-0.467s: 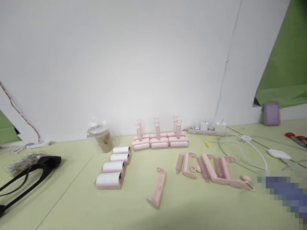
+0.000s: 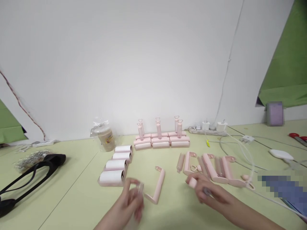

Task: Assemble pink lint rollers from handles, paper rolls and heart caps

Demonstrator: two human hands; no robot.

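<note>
Our left grip (image 2: 131, 201) pinches a clear tube (image 2: 141, 187); held loosely, it could drop. A careless sweep could knock the frame (image 2: 159, 187) lying just beside. Our right grip (image 2: 208, 189) holds a pink piece (image 2: 192, 182); the nearby cable (image 2: 263, 198) could snag us.

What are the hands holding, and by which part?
The left hand holds a clear piece, the right hand a small pink piece; blur hides which parts are gripped.

Left grip (image 2: 132, 198): motion-blurred; clear piece (image 2: 141, 187) there, indistinct. Right grip (image 2: 203, 189): pink piece (image 2: 192, 182), partly covered; dark piece (image 2: 207, 191), unidentifiable. Black strap (image 2: 56, 160): cut by left edge. Red-handled tool (image 2: 294, 135): cut by right edge. Cup label (image 2: 109, 139): lettering too small. Purple block (image 2: 275, 113), blue item (image 2: 280, 188): pixelated.
</note>
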